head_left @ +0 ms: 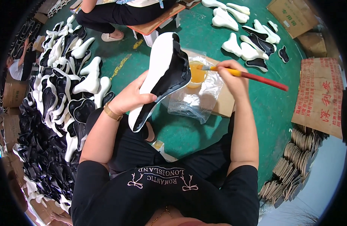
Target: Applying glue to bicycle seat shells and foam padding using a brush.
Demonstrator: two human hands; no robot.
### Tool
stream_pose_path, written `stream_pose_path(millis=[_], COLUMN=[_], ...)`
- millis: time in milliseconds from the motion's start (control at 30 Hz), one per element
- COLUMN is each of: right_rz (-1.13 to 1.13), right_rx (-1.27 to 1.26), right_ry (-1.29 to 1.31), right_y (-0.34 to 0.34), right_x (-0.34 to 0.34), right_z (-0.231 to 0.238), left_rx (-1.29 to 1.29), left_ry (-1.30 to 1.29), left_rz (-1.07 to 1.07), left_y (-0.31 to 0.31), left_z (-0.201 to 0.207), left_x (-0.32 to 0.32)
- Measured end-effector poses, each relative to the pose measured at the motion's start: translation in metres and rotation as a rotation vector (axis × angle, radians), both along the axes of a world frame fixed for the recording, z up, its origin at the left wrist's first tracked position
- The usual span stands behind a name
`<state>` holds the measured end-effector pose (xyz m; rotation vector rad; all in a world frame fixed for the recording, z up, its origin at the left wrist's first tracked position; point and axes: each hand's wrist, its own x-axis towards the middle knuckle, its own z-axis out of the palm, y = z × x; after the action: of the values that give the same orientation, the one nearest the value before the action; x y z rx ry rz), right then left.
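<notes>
My left hand grips a bicycle saddle by its narrow part, thumb on the near edge. The saddle is held tilted on end, its white foam side facing left and its black hollow underside facing right. In my right hand is a paintbrush with a yellow and red handle, its bristle end pointing left. Those bristles are over a round tub of amber liquid, just right of the saddle; whether they touch the liquid, I cannot tell. Clear plastic film lies under the tub, over a cardboard box.
A large heap of white and black saddle parts fills the left, with black shells nearer me. More saddle pieces lie on the green floor at far right. Cardboard stacks line the right side. Another person sits on a stool ahead.
</notes>
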<state>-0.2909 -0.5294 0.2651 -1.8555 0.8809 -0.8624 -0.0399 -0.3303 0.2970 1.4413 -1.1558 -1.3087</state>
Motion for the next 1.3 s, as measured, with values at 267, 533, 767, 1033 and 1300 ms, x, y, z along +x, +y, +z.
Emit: stream_pose_path(millis=[267,533,767,1033,1300], right_rz=[0.109,0.216,0.258,0.01,0.018], right_rx=[0.068,0.184,0.218,0.05,0.05], right_ry=[-0.117,-0.083,-0.059,0.07,0.001], right_y=[0.007,0.013,0.037,0.007,0.009], right_x=[-0.003,-0.012,0.005,0.001,0.0], right_z=[0.013,0.029,0.03,0.005,0.009], left_rx=[0.009,-0.107,-0.136,-0.186,-0.243], left_ry=[0.065,-0.267,-0.193,0.05,0.04], left_rz=[-0.046,-0.06,0.033,0.187,0.226], left_y=[-0.001,-0.001,-0.011,-0.027,-0.041], left_z=[0.001,-0.006,-0.02,-0.028,-0.033], left_x=[0.005,0.0,-0.014,-0.02,-0.022])
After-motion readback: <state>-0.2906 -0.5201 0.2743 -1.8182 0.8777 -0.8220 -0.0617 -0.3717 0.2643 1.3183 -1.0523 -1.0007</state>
